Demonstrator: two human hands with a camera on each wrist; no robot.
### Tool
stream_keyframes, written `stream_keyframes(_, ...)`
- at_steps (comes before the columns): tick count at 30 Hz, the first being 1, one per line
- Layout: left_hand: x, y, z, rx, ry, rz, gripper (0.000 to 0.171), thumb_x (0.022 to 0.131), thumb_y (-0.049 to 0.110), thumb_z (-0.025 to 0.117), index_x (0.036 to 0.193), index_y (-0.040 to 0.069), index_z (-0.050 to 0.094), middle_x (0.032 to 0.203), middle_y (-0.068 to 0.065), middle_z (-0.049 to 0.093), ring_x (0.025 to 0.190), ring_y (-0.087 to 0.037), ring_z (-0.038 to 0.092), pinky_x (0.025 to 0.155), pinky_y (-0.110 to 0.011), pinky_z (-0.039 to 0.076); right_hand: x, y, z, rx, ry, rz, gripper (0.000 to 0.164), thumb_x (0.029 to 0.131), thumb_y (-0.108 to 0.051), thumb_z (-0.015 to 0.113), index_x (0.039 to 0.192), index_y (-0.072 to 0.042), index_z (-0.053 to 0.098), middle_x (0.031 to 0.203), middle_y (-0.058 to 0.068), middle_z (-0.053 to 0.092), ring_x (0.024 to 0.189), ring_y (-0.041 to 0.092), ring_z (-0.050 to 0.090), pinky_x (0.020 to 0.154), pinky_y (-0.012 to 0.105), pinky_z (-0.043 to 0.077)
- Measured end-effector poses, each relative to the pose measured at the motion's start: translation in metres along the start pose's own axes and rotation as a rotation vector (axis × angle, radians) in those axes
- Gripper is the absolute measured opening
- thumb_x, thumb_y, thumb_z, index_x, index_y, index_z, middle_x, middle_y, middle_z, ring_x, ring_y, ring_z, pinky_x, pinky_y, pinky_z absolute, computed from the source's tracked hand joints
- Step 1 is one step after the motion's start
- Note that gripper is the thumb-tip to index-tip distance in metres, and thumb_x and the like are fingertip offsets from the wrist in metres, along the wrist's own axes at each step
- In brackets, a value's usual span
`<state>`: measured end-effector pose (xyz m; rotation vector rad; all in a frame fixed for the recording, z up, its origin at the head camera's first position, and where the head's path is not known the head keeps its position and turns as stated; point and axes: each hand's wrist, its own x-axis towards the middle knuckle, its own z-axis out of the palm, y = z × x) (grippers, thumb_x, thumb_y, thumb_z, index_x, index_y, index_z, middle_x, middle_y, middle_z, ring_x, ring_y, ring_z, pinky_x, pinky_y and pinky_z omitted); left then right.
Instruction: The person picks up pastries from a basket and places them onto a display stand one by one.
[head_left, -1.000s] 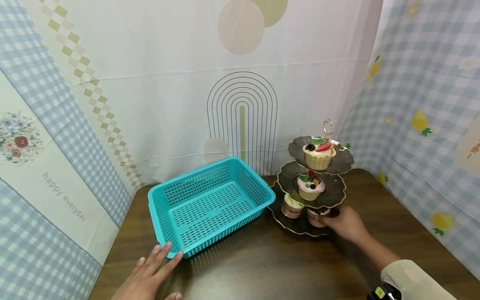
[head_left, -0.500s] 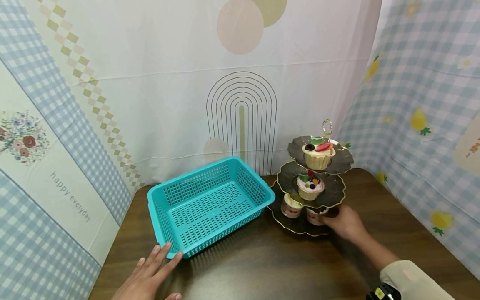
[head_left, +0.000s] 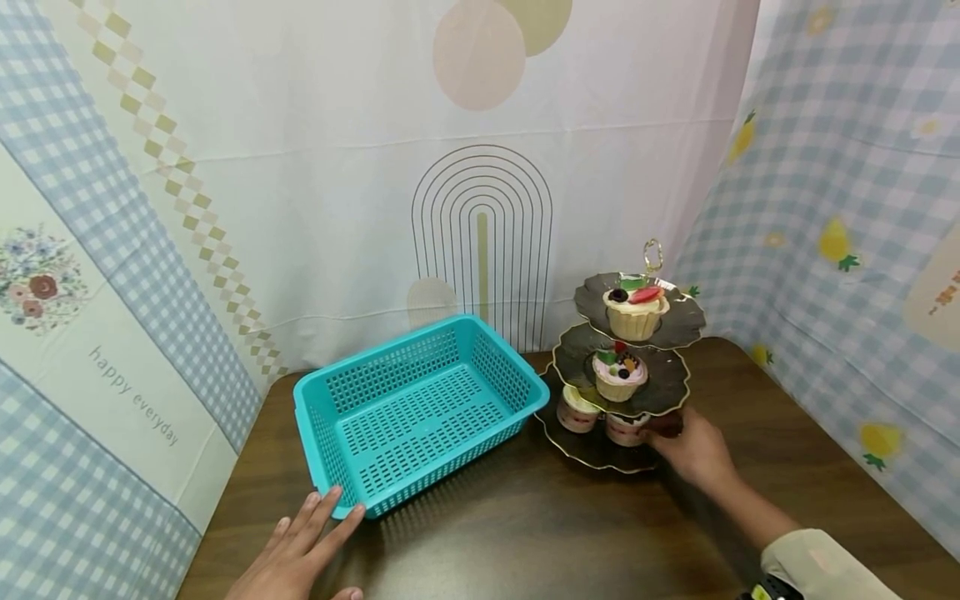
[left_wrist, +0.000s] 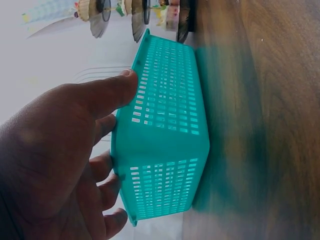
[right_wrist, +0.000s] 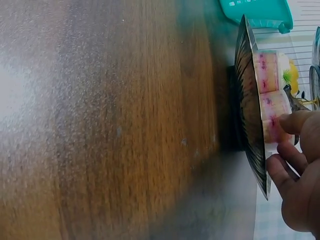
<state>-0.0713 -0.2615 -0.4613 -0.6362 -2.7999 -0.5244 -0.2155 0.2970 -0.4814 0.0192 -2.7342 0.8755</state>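
My left hand (head_left: 288, 554) rests its spread fingertips on the near left corner of a turquoise plastic basket (head_left: 423, 492), with nothing in its grip. At the right, my right hand (head_left: 693, 450) reaches to the bottom plate of a three-tier cake stand (head_left: 581, 450). There it holds a layered cake cup (head_left: 626, 432) by its side; in the right wrist view the thumb lies against the cup and the fingers curl below. A second cake cup (head_left: 576, 412) stands right beside it. Part of both cups is hidden under the middle tier.
The middle tier carries a pink-topped cupcake (head_left: 618, 375), the top tier a cream cupcake (head_left: 637, 315) with fruit. A gold ring handle (head_left: 653, 255) rises above. The basket's right end lies close to the bottom plate. Fabric curtains (head_left: 337, 208) border the brown table (head_left: 495, 542).
My right hand has shifted the front cake cup slightly to the left on the bottom plate, and the second cup has moved a little left as well. The left hand stays put.
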Motion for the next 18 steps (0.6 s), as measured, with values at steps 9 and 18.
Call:
stream_keyframes(9,0.0,0.0,0.001,0.144,0.054,0.035,0.076,0.085,0.059,0.076,0.152,0.033,0.052,0.164,0.01,0.034,0.151,0.004,0.007,0.121,-0.018,-0.001,-0.012,-0.014,-0.003,0.059,-0.004,-0.026,0.038,0.092,-0.024,0.077,0.116,0.002,0.064,0.1,0.017,0.075,0.091,0.036,0.07,0.075,0.049,0.056)
stream_keyframes(18,0.015,0.012,-0.016,0.309,0.229,0.125,0.06,0.087,0.053,0.076,0.133,0.015,0.071,0.131,-0.002,0.069,0.118,-0.025,0.067,0.115,-0.037,0.036,-0.037,-0.047,-0.009,0.091,-0.123,-0.173,0.042,0.098,-0.032,0.073,0.13,-0.005,0.064,0.104,-0.001,0.073,0.086,0.014,0.068,0.069,0.03,0.057)
